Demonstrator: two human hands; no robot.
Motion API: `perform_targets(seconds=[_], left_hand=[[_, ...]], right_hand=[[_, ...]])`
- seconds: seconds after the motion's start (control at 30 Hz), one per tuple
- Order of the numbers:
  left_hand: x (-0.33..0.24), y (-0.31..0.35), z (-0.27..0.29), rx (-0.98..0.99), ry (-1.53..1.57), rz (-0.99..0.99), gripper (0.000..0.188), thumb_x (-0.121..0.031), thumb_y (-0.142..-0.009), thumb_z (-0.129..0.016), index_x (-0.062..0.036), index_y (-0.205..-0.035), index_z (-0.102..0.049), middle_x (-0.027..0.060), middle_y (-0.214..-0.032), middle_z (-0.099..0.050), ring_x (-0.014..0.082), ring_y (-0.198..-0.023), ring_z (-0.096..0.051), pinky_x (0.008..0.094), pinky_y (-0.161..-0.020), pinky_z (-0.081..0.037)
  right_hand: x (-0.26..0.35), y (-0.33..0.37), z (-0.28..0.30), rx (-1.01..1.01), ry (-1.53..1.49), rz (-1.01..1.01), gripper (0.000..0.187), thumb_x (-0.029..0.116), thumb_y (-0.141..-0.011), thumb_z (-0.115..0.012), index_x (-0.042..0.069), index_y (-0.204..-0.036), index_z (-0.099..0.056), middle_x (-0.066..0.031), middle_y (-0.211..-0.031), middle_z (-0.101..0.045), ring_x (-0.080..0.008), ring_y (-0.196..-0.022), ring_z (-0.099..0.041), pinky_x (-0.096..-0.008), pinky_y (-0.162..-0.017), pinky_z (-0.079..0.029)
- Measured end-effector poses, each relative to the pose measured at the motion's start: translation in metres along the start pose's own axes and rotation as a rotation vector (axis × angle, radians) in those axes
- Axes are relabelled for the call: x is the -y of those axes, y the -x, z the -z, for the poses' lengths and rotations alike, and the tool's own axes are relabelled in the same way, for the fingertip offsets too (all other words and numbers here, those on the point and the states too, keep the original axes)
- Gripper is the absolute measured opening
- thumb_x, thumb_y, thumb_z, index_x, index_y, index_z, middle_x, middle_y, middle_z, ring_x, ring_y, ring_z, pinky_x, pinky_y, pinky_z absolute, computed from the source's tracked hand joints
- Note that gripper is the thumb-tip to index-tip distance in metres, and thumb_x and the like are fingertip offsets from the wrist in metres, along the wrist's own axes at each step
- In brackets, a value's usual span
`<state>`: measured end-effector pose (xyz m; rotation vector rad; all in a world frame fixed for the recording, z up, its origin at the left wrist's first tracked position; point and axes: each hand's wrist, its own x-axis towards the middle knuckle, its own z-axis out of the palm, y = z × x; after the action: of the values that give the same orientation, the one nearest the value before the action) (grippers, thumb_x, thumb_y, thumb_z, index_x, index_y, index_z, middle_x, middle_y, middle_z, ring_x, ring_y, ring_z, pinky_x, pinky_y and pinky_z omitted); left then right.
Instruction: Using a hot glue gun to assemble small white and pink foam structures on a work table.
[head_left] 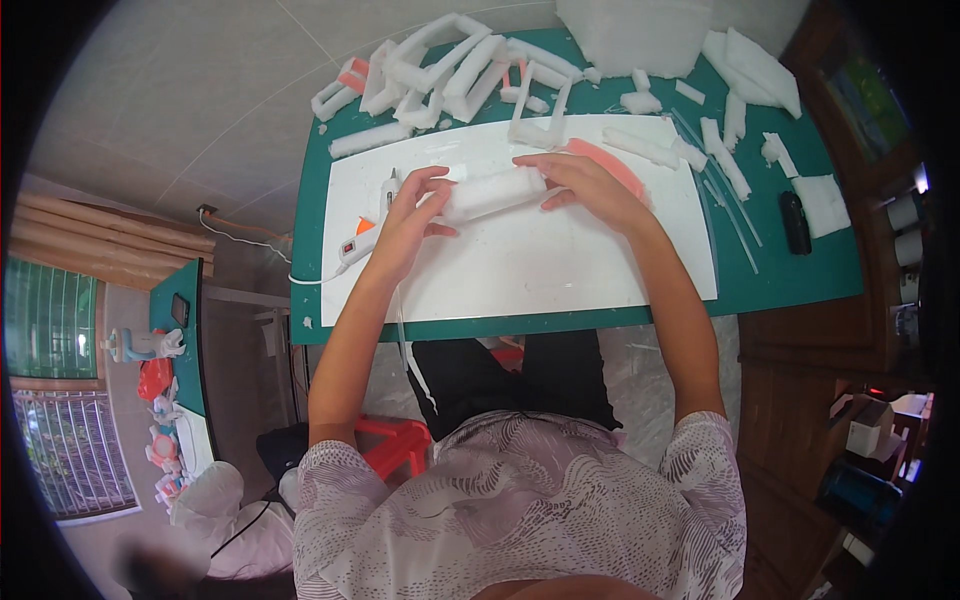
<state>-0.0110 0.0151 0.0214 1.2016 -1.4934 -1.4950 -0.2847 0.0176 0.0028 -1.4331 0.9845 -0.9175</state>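
Observation:
A white, fuzzy padding piece (494, 194), shaped like a thick block, is held level between my two hands above the white board (520, 270). My left hand (412, 217) grips its left end, thumb and fingers curved around it. At the right end, my right hand (585, 188) has its fingers bent over the edge. Just behind my left hand lies a white glue gun (357, 246) with a red switch, an orange part and a cable; my wrist partly hides it. A pink curved sheet (607, 165) lies beside my right hand.
White padding frames (430, 75) are heaped along the green table's (800, 270) far side. Clear thin sticks (735, 215), a black bottle-like object (795, 223) and padding scraps (725, 160) lie at the right. A red stool (395, 443) stands below; another person (235, 525) sits at the lower left.

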Motion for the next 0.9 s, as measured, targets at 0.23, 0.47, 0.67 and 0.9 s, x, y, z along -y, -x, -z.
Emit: perform_targets(seconds=[0.23, 0.47, 0.67, 0.9], left_hand=[[-0.0042, 0.0045, -0.0106, 0.042, 0.016, 0.013, 0.047, -0.03, -0.095, -0.059, -0.0059, -0.133, -0.044, 0.0134, -0.127, -0.047, 0.022, -0.113, -0.052, 0.0356, -0.08, -0.057], [-0.0031, 0.0045, -0.0058, 0.086, 0.088, 0.07, 0.047, -0.03, -0.095, -0.059, -0.0058, -0.132, -0.044, 0.0135, -0.125, -0.047, 0.0227, -0.111, -0.055, 0.0359, -0.081, -0.057], [-0.0048, 0.0069, -0.0041, 0.147, 0.144, 0.119, 0.046, -0.027, -0.095, -0.058, -0.0045, -0.132, -0.044, 0.0135, -0.126, -0.045, 0.0225, -0.106, -0.058, 0.0354, -0.083, -0.057], [-0.0044, 0.0082, -0.0038, 0.162, 0.135, 0.116, 0.044, -0.02, -0.093, -0.059, -0.0031, -0.131, -0.044, 0.0146, -0.13, -0.044, 0.0226, -0.107, -0.058, 0.0345, -0.082, -0.057]], right_hand=[[0.0032, 0.0009, -0.0018, 0.012, -0.036, -0.009, 0.038, 0.029, -0.101, -0.046, 0.008, -0.128, -0.063, -0.0111, -0.12, -0.06, -0.0157, -0.091, -0.057, -0.0259, -0.08, -0.054], [0.0034, 0.0016, 0.0013, 0.059, -0.099, -0.061, 0.042, 0.03, -0.104, -0.039, 0.004, -0.132, -0.055, -0.0139, -0.124, -0.053, -0.02, -0.111, -0.054, -0.0314, -0.093, -0.052], [0.0006, 0.0001, 0.0016, 0.032, -0.206, -0.117, 0.048, 0.039, -0.103, -0.041, 0.003, -0.134, -0.053, -0.0119, -0.111, -0.053, -0.0184, -0.103, -0.058, -0.0292, -0.093, -0.052], [0.0076, 0.0029, -0.0012, 0.024, -0.128, -0.147, 0.052, 0.043, -0.103, -0.042, 0.003, -0.132, -0.055, -0.0124, -0.114, -0.056, -0.0184, -0.095, -0.065, -0.0265, -0.091, -0.051]])
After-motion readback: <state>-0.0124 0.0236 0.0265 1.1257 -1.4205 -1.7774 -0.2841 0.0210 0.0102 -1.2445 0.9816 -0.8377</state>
